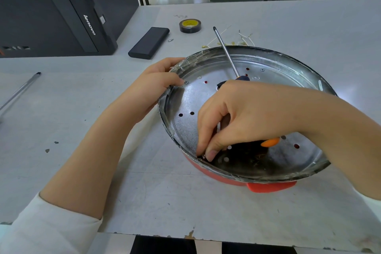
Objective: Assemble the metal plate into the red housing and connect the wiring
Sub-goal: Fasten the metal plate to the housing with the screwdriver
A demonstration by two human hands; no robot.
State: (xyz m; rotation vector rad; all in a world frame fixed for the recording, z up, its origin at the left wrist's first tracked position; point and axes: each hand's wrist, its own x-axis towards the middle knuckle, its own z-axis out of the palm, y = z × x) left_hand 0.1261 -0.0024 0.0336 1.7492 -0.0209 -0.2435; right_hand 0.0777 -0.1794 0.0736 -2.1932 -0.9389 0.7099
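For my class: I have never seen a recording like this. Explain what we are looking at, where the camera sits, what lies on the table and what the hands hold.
There is no machine, only a person's two bare hands. The single picture comes from a camera worn on the head, looking down at a grey table.

In the middle sits a round metal plate with holes, set in a red housing. The left hand grips the plate's far-left rim. The right hand pinches something small at the near rim; what it is cannot be made out. A screwdriver also passes under that hand, its shaft pointing away.

Further back lie a roll of tape, a flat black box, bits of wire and a computer case.
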